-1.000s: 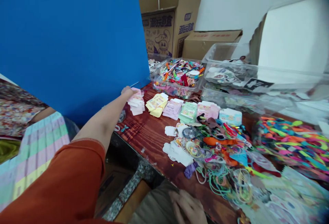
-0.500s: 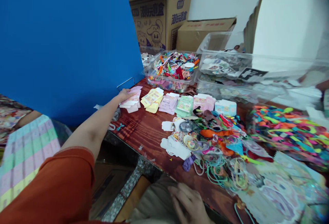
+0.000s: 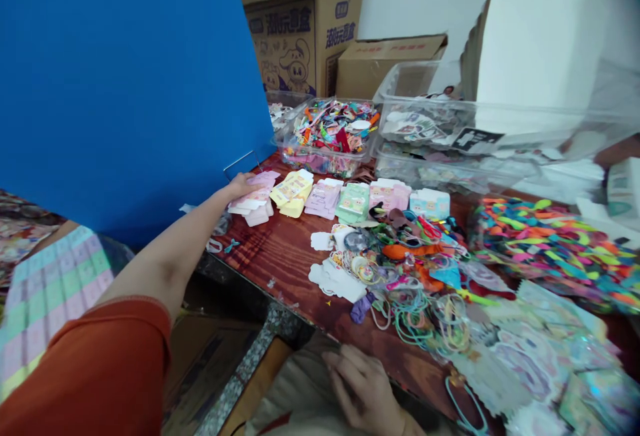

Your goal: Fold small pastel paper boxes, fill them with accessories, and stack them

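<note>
Closest to the camera, an orange sleeve [image 3: 85, 369] covers the upper part of the person's left arm, which reaches out across a reddish-brown wood-grain table [image 3: 280, 259]. The left hand [image 3: 241, 187] lies on a loose stack of pale pink die-cut card blanks [image 3: 254, 201], near the table's far left corner; whether it grips them or only rests there, I cannot tell. The right hand [image 3: 357, 383] hangs low at the table's near edge above a beige-clothed lap [image 3: 295, 383], its fingers loosely curled, with nothing visible in it.

Just ahead of the right hand sprawls a tangle of thin multicoloured elastic cords [image 3: 425, 316] beside white die-cut card pieces [image 3: 335, 283]. Beyond them, a row of flat card stacks runs beside the pink stack: yellow [image 3: 294, 195], lilac [image 3: 323, 198], mint green [image 3: 353, 203], pink [image 3: 390, 195] and pale blue [image 3: 429, 204]. To the right lies a heap of bright woven strips [image 3: 550, 249]. Farther on stand a clear plastic tub of coloured scraps [image 3: 325, 156] and a larger clear plastic bin [image 3: 425, 126]. An upright blue board [image 3: 120, 89] rises at the left, and brown cardboard boxes [image 3: 285, 43] stand behind.
</note>
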Demonstrator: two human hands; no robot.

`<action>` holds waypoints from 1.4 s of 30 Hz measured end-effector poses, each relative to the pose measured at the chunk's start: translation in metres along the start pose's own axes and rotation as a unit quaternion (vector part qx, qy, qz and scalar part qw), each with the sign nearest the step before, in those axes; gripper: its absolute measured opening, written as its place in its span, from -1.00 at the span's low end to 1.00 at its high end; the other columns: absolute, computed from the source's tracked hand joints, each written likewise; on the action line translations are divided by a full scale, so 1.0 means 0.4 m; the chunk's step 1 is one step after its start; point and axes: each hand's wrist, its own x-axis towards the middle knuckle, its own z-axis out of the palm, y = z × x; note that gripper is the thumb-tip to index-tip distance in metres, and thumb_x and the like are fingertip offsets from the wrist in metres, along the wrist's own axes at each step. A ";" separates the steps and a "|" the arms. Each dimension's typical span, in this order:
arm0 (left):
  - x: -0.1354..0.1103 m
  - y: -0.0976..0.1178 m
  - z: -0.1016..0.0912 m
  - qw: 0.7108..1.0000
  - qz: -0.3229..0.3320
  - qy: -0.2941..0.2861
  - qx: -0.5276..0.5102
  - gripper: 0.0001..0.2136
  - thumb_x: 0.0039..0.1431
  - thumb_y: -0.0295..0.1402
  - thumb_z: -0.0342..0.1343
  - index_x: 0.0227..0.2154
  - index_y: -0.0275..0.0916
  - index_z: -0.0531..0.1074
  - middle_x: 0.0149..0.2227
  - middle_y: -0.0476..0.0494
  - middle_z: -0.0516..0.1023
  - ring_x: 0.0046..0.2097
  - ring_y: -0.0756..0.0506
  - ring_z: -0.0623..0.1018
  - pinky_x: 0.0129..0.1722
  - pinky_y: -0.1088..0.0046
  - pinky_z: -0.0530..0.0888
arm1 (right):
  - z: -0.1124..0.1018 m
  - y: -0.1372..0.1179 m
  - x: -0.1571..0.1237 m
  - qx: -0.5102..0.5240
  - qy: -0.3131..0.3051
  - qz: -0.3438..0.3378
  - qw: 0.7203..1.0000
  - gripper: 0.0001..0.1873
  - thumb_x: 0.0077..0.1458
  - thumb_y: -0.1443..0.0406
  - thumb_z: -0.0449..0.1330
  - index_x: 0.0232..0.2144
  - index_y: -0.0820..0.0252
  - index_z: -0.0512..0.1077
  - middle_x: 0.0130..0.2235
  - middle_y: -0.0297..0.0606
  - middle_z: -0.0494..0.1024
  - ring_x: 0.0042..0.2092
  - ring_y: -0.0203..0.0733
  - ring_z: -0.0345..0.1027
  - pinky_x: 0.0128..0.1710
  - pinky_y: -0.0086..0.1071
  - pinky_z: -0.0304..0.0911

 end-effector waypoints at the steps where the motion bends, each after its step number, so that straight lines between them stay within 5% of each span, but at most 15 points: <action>1: -0.002 0.004 -0.003 1.000 -0.005 -0.005 0.002 -0.34 0.01 0.07 0.26 0.12 -0.19 0.40 0.12 -0.28 0.50 0.07 -0.28 0.52 0.00 0.34 0.47 | -0.001 -0.001 0.002 0.003 0.000 0.004 1.000 -0.75 0.14 0.47 0.01 -0.16 0.17 0.36 -0.43 -0.28 0.47 -0.40 -0.25 0.37 -0.43 -0.44 0.24; 6: -0.015 0.034 -0.020 0.999 -0.020 -0.015 0.023 -0.39 0.23 -0.02 0.14 0.23 -0.26 0.27 0.10 -0.24 0.52 -0.05 -0.17 0.57 -0.12 0.42 0.49 | -0.005 -0.007 0.009 0.013 -0.005 0.019 1.000 -0.78 0.16 0.44 0.01 -0.18 0.17 0.38 -0.45 -0.30 0.44 -0.44 -0.28 0.30 -0.47 -0.45 0.14; 11: -0.039 0.083 -0.042 0.998 0.003 -0.010 0.063 -0.48 0.30 -0.08 0.09 0.20 -0.29 0.28 0.04 -0.23 0.52 -0.09 -0.16 0.58 -0.11 0.25 0.54 | -0.002 -0.011 0.012 0.016 0.011 0.038 0.999 -0.81 0.18 0.41 0.01 -0.23 0.16 0.40 -0.46 -0.32 0.42 -0.45 -0.29 0.27 -0.48 -0.44 0.11; 18: -0.107 0.177 -0.066 0.982 0.095 0.050 0.156 -0.47 0.29 -0.14 0.10 0.19 -0.41 0.32 0.13 -0.38 0.43 0.16 -0.31 0.40 0.16 0.22 0.33 | -0.029 -0.025 0.018 0.151 0.017 0.091 0.984 -0.84 0.21 0.35 0.04 -0.29 0.17 0.43 -0.46 -0.31 0.43 -0.44 -0.30 0.28 -0.44 -0.47 0.17; 23: -0.186 0.263 0.000 0.942 0.245 -0.018 0.229 -0.25 -0.07 -0.15 0.40 0.23 -0.03 0.31 0.31 -0.15 0.26 0.33 -0.32 0.21 0.31 0.18 0.12 | -0.067 -0.036 -0.010 0.157 0.030 0.074 0.984 -0.83 0.21 0.36 0.03 -0.27 0.18 0.44 -0.45 -0.30 0.44 -0.43 -0.31 0.29 -0.43 -0.46 0.18; 26: -0.236 0.292 0.062 0.874 0.294 -0.065 0.382 -0.04 -0.20 -0.30 0.47 0.32 -0.04 0.16 0.43 -0.31 -0.03 0.40 -0.54 -0.06 0.31 -0.18 -0.12 | -0.094 -0.040 -0.034 0.111 0.014 0.059 0.992 -0.81 0.20 0.38 0.02 -0.26 0.18 0.45 -0.44 -0.28 0.46 -0.42 -0.30 0.30 -0.43 -0.45 0.18; 28: -0.259 0.297 0.095 0.852 0.294 -0.063 0.429 -0.03 -0.15 -0.34 0.44 0.35 -0.11 0.10 0.42 -0.45 -0.05 0.39 -0.61 -0.06 0.28 -0.26 -0.13 | -0.107 -0.040 -0.050 0.086 0.013 0.061 0.994 -0.81 0.20 0.38 0.02 -0.27 0.17 0.45 -0.44 -0.28 0.47 -0.42 -0.29 0.31 -0.42 -0.45 0.19; 35: -0.238 0.297 0.141 0.834 0.310 -0.029 0.456 -0.29 0.08 -0.41 0.20 0.32 -0.15 0.16 0.29 -0.48 0.26 0.26 -0.40 0.33 0.32 -0.07 -0.10 | -0.090 -0.015 -0.072 0.096 0.063 0.065 0.991 -0.82 0.22 0.38 0.02 -0.24 0.16 0.43 -0.45 -0.31 0.48 -0.46 -0.31 0.32 -0.45 -0.47 0.19; 42: -0.182 0.317 0.160 0.851 0.286 -0.037 0.439 -0.30 0.08 -0.44 0.16 0.32 -0.10 0.15 0.32 -0.47 0.22 0.27 -0.42 0.33 0.28 -0.15 0.00 | -0.089 -0.011 -0.063 0.099 0.060 0.077 0.990 -0.81 0.20 0.38 0.02 -0.25 0.18 0.44 -0.47 -0.31 0.45 -0.47 -0.31 0.28 -0.47 -0.47 0.16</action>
